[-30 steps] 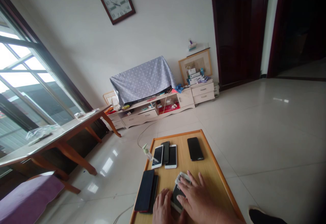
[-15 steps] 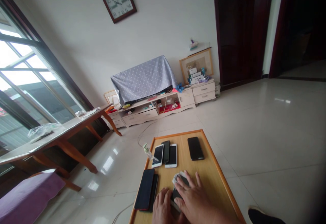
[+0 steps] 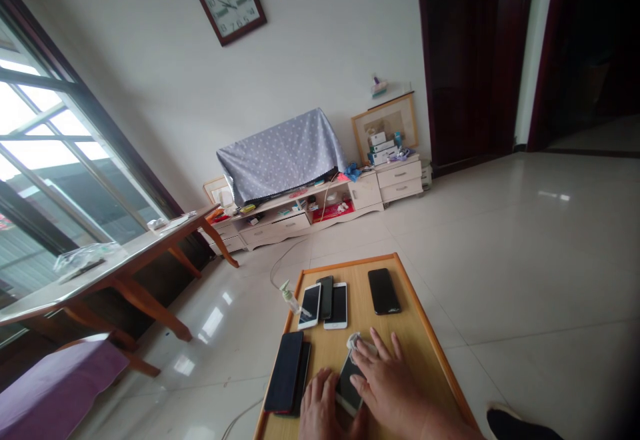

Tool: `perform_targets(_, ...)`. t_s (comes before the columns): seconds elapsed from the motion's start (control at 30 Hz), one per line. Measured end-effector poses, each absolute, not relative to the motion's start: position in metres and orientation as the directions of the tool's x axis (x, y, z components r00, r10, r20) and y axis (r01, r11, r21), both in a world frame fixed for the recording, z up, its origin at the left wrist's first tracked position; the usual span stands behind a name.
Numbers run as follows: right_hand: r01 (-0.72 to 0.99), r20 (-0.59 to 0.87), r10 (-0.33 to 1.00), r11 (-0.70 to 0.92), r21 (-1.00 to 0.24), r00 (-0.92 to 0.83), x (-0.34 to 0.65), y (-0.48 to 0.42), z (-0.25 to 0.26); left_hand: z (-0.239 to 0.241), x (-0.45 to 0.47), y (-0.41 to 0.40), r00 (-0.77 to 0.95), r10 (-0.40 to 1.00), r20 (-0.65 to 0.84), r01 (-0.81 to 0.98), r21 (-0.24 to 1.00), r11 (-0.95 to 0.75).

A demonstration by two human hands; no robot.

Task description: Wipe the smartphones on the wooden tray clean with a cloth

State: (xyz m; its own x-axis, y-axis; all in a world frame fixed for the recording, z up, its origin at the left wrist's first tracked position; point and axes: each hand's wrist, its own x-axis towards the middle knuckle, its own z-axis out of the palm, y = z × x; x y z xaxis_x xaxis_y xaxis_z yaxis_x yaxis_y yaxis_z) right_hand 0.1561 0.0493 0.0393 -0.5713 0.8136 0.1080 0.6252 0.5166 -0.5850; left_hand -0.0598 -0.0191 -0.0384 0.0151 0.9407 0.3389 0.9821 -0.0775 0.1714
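A smartphone (image 3: 349, 381) with a dark screen and pale edge lies at a slant on the small wooden table (image 3: 420, 360). My left hand (image 3: 320, 403) grips its near end, fingers along the left side and thumb by the lower edge. My right hand (image 3: 387, 375) presses a crumpled white wipe (image 3: 354, 341) against the phone's far end, index and middle fingers on the wipe, the others spread. Part of the phone is hidden under my right hand. To the left, a dark phone (image 3: 284, 370) rests on top of another one.
Beyond my hands lie a white phone (image 3: 310, 305), a black phone (image 3: 326, 297), another white phone (image 3: 339, 307) and, farther right, a black phone (image 3: 384, 291). A clear pump bottle (image 3: 290, 299) stands at the left edge. A shoe (image 3: 517, 423) shows on the floor.
My right hand and the wipe have shifted slightly right and away from me across the phone, so more of the screen shows. The left hand stays on the phone.
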Motion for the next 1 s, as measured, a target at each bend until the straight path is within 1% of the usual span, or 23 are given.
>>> perform_targets(0.1, 0.506, 0.054, 0.691, 0.578, -0.640, -0.721, 0.151, 0.037, 0.043, -0.036, -0.063, -0.018, 0.001, 0.969, 0.249, 0.980, 0.191, -0.050)
perform_targets(0.17, 0.457, 0.037, 0.633, 0.596, -0.660, -0.773, 0.149, 0.032, 0.044, -0.034, -0.063, -0.018, -0.002, 0.977, 0.215, 0.979, 0.199, -0.042)
perform_targets(0.23, 0.479, 0.059, 0.660, 0.601, -0.640, -0.749, 0.150, 0.035, 0.042, -0.033, -0.062, -0.019, -0.002, 0.967, 0.254, 0.980, 0.193, -0.049)
perform_targets(0.33, 0.619, 0.103, 0.794, 0.540, -0.570, -0.599, 0.155, 0.050, 0.035, -0.036, -0.058, -0.020, 0.011, 0.932, 0.363, 0.981, 0.177, -0.080)
perform_targets(0.4, 0.689, 0.100, 0.846, 0.489, -0.534, -0.523, 0.157, 0.057, 0.031, -0.040, -0.055, -0.021, 0.007, 0.919, 0.394, 0.980, 0.178, -0.084)
perform_targets(0.43, 0.697, 0.096, 0.850, 0.485, -0.529, -0.519, 0.157, 0.057, 0.030, -0.042, -0.054, -0.020, -0.005, 0.917, 0.398, 0.980, 0.183, -0.074)
perform_targets(0.5, 0.655, 0.090, 0.814, 0.523, -0.545, -0.575, 0.155, 0.052, 0.031, -0.045, -0.053, -0.020, -0.041, 0.923, 0.384, 0.980, 0.197, -0.039)
perform_targets(0.6, 0.526, 0.038, 0.687, 0.590, -0.612, -0.726, 0.150, 0.037, 0.037, -0.046, -0.056, -0.019, -0.072, 0.951, 0.302, 0.975, 0.224, 0.002)
perform_targets(0.67, 0.468, 0.006, 0.618, 0.601, -0.648, -0.786, 0.149, 0.031, 0.040, -0.043, -0.058, -0.019, -0.074, 0.965, 0.251, 0.974, 0.227, 0.015)
perform_targets(0.7, 0.464, 0.006, 0.615, 0.600, -0.652, -0.788, 0.149, 0.031, 0.041, -0.042, -0.059, -0.019, -0.063, 0.968, 0.242, 0.975, 0.222, 0.008)
perform_targets(0.77, 0.515, 0.033, 0.680, 0.585, -0.627, -0.733, 0.151, 0.036, 0.040, -0.039, -0.059, -0.019, -0.033, 0.962, 0.269, 0.979, 0.203, -0.023)
perform_targets(0.83, 0.608, 0.057, 0.772, 0.541, -0.581, -0.633, 0.153, 0.044, 0.037, -0.038, -0.057, -0.020, 0.000, 0.943, 0.333, 0.981, 0.184, -0.065)
perform_targets(0.9, 0.664, 0.065, 0.819, 0.505, -0.552, -0.569, 0.154, 0.050, 0.035, -0.037, -0.054, -0.021, -0.002, 0.919, 0.394, 0.982, 0.172, -0.072)
perform_targets(0.93, 0.663, 0.068, 0.820, 0.505, -0.553, -0.568, 0.154, 0.050, 0.035, -0.037, -0.053, -0.021, -0.016, 0.913, 0.407, 0.983, 0.172, -0.059)
perform_targets(1.0, 0.602, 0.069, 0.772, 0.545, -0.584, -0.632, 0.151, 0.046, 0.036, -0.035, -0.052, -0.020, -0.050, 0.931, 0.362, 0.982, 0.187, -0.020)
